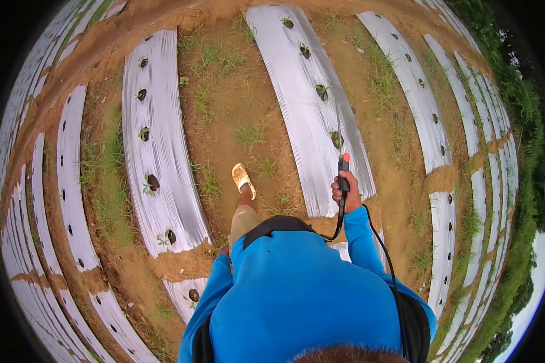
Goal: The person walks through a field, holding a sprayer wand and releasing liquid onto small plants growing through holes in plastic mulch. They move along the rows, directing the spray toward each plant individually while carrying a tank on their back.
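My right hand (pixel 349 189) is wrapped around the black handle of a sprayer wand (pixel 344 166), which has an orange-red part near its top. The thin lance points forward over the silver plastic mulch (pixel 307 175) of the right-hand bed, close to a planting hole with a seedling (pixel 336 139). A black hose (pixel 339 225) curves from the handle back toward my waist. Low beside my hip, my left hand (pixel 224 249) shows only in small part past the blue sleeve, its fingers hidden.
Another mulched bed (pixel 157 127) with seedlings in holes runs along my left. Between the beds is a brown soil path (pixel 248 109) with grass tufts. My foot in a yellowish clog (pixel 242 179) is on it. More beds curve away on both sides; green bushes (pixel 530 103) stand far right.
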`<state>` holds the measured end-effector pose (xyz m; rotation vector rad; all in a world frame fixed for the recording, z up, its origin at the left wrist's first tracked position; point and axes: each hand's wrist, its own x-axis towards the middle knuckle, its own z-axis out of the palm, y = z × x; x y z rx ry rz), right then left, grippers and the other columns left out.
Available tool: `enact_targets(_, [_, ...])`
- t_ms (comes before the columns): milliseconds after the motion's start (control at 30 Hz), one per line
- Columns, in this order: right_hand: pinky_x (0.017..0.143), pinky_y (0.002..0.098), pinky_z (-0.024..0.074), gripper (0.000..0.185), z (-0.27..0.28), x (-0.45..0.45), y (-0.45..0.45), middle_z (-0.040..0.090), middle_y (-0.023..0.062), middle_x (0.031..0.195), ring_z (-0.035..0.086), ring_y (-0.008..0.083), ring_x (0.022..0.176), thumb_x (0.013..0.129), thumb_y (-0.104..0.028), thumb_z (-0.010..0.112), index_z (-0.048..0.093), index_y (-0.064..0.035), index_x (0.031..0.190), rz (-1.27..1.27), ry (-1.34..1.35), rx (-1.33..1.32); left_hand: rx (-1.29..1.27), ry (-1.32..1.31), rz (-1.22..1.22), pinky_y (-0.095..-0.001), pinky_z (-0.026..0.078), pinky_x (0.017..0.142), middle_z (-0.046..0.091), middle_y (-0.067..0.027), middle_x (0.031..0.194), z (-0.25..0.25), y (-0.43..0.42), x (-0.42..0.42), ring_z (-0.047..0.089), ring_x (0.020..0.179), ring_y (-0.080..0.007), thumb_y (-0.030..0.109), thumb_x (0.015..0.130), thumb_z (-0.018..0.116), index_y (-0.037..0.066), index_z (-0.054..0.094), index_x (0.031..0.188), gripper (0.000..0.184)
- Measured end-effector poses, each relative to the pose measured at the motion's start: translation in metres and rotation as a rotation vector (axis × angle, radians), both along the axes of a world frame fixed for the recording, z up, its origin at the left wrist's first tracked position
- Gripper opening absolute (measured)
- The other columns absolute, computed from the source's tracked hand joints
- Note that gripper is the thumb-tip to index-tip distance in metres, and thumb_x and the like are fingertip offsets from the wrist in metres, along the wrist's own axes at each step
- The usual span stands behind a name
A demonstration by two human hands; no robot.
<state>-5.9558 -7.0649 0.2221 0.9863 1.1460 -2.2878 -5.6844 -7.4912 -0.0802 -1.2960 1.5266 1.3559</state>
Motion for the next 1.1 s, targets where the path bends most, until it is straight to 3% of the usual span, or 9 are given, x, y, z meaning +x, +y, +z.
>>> enact_targets(67, [0.035, 0.0208, 0.0343, 0.032, 0.000, -0.050, -0.026, 0.045, 0.0024, 0.058, 0.040, 0.0085, 0.040, 0.074, -0.036, 0.061, 0.048, -0.0074, 0.078, 0.007, -0.046, 0.009, 0.023, 0.015, 0.015, -0.0345, 0.039, 0.042, 0.055, -0.0059, 0.073, -0.035, -0.034, -0.053, 0.052, 0.052, -0.0188, 0.030, 0.084, 0.049, 0.009, 0.055, 0.087, 0.022])
enact_targets(200, [0.035, 0.0201, 0.0352, 0.035, 0.025, -0.154, -0.076, 0.045, 0.0026, 0.058, 0.041, 0.0085, 0.040, 0.074, -0.038, 0.061, 0.048, -0.0058, 0.077, 0.014, -0.019, -0.052, 0.407, -0.074, 0.409, -0.0348, 0.034, 0.036, 0.051, -0.0077, 0.069, -0.012, -0.110, -0.210, 0.047, 0.046, -0.0202, 0.025, 0.085, 0.048, 0.007, 0.054, 0.083, 0.019])
enact_targets(267, [0.037, 0.0197, 0.0377, 0.035, 0.039, -0.185, -0.092, 0.046, 0.0027, 0.058, 0.043, 0.0088, 0.041, 0.075, -0.037, 0.060, 0.049, -0.0041, 0.077, 0.003, -0.024, -0.194, 0.095, 0.246, 0.373, -0.0273, 0.030, 0.035, 0.049, -0.0049, 0.068, 0.071, -0.130, -0.298, 0.043, 0.044, -0.0135, 0.026, 0.085, 0.051, 0.006, 0.051, 0.087, 0.020])
enact_targets(300, [0.037, 0.0198, 0.0381, 0.035, 0.047, -0.208, -0.101, 0.046, 0.0025, 0.058, 0.043, 0.0088, 0.042, 0.075, -0.037, 0.060, 0.049, -0.0039, 0.077, 0.000, -0.016, -0.215, 0.105, 0.307, 0.357, -0.0314, 0.039, 0.042, 0.056, -0.0082, 0.073, 0.086, -0.153, -0.334, 0.050, 0.052, -0.0171, 0.027, 0.080, 0.053, 0.004, 0.056, 0.089, 0.024])
enact_targets(467, [0.036, 0.0199, 0.0377, 0.034, 0.056, -0.308, -0.152, 0.045, 0.0020, 0.058, 0.043, 0.0083, 0.042, 0.076, -0.036, 0.059, 0.049, -0.0041, 0.077, -0.003, 0.031, -0.155, 0.022, 0.615, 0.392, -0.0272, 0.034, 0.042, 0.052, -0.0042, 0.073, 0.162, -0.223, -0.441, 0.046, 0.051, -0.0111, 0.028, 0.085, 0.051, 0.006, 0.054, 0.089, 0.022])
enact_targets(633, [0.036, 0.0194, 0.0361, 0.033, 0.041, -0.377, -0.198, 0.045, 0.0015, 0.057, 0.040, 0.0077, 0.041, 0.073, -0.038, 0.062, 0.048, -0.0073, 0.075, -0.006, 0.000, -0.030, 0.009, 0.378, 0.491, -0.0322, 0.040, 0.043, 0.055, -0.0074, 0.075, 0.110, -0.248, -0.417, 0.050, 0.051, -0.0179, 0.029, 0.081, 0.053, 0.008, 0.055, 0.092, 0.024])
enact_targets(867, [0.036, 0.0186, 0.0347, 0.033, 0.000, -0.502, -0.244, 0.046, 0.0003, 0.058, 0.040, 0.0065, 0.042, 0.072, -0.040, 0.062, 0.048, -0.0095, 0.074, 0.029, 0.000, 0.054, 0.136, -0.178, 0.667, -0.0373, 0.042, 0.044, 0.057, -0.0090, 0.072, 0.070, -0.171, -0.273, 0.052, 0.052, -0.0220, 0.023, 0.080, 0.047, 0.004, 0.056, 0.089, 0.022])
enact_targets(1000, [0.038, 0.0199, 0.0342, 0.032, -0.013, -0.576, -0.269, 0.045, -0.0001, 0.058, 0.040, 0.0067, 0.043, 0.073, -0.039, 0.062, 0.047, -0.0104, 0.075, 0.040, 0.074, 0.063, -0.206, 0.238, -0.121, -0.0378, 0.046, 0.058, 0.060, -0.0104, 0.082, 0.058, -0.155, -0.253, 0.058, 0.066, -0.0240, 0.025, 0.080, 0.048, 0.004, 0.057, 0.092, 0.025])
enact_targets(1100, [0.039, 0.0210, 0.0335, 0.032, -0.022, -0.637, -0.297, 0.045, -0.0004, 0.058, 0.040, 0.0068, 0.044, 0.074, -0.039, 0.062, 0.046, -0.0108, 0.075, 0.023, 0.098, 0.116, -0.480, 0.603, -0.434, -0.0382, 0.049, 0.068, 0.063, -0.0115, 0.090, 0.052, -0.169, -0.284, 0.062, 0.077, -0.0255, 0.026, 0.080, 0.049, 0.004, 0.059, 0.094, 0.028])
